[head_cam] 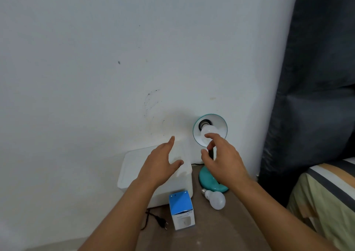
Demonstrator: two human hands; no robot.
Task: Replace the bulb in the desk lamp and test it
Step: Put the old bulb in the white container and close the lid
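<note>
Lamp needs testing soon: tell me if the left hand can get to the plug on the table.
Probably yes. The left hand is open and empty above the white box; the plug lies bare beside the bulb carton, nothing covering it.

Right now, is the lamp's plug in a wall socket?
No, the plug lies loose on the table beside the bulb box, its prongs bare.

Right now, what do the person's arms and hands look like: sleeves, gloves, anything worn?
Both are bare. The left hand and right hand show no gloves, rings or watch, and both forearms are uncovered down to the frame's bottom edge, with no sleeve in view. No markings, straps or cables on either.
</note>
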